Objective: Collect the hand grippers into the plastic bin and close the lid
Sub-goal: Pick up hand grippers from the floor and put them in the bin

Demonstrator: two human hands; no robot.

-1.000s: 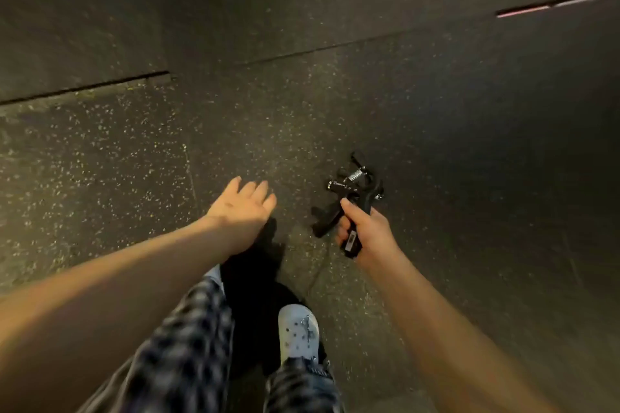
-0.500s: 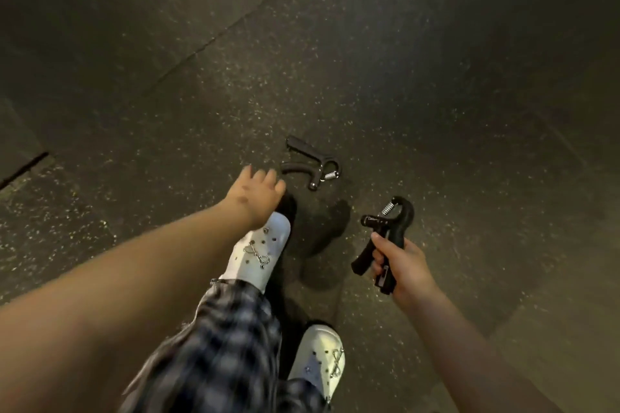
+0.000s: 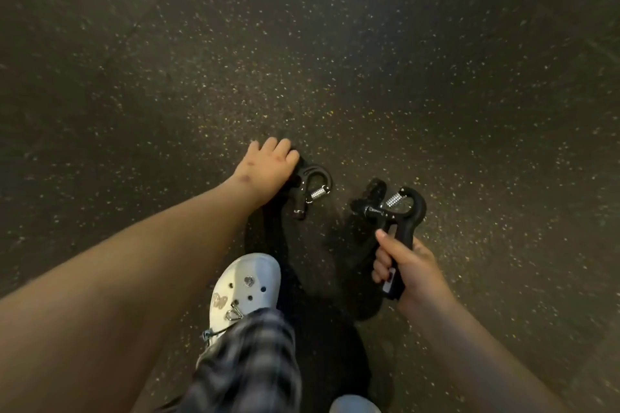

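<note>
- Dark speckled floor (image 3: 369,60) filled the view on every side of the white clog (image 3: 246,285) (the clog served as fixed mark for all notes below).
- Left forearm (image 3: 151,261) ran in from the lower left edge, passed left of the clog and reached beyond its toe.
- Plaid trouser leg (image 3: 248,362) covered the clog's heel end, directly below it.
- Right hand (image 3: 409,268) was right of the clog, about level with its toe. Thumb and fingers were wrapped tight round one handle of the held hand gripper (image 3: 402,214), whose sprung head pointed up and away from the clog.
- Left hand (image 3: 268,161) sat above the clog's toe, palm down over the handle end of the loose hand gripper (image 3: 310,189). Fingers bent down over it with tips hidden, so I could not tell whether they gripped or only rested.
- Loose hand gripper lay on the floor up and right of the clog's toe, its looped head and spring showing; apart from the held one.
- Second pale shoe toe (image 3: 355,405) showed below and right of the clog, at the bottom edge.
</note>
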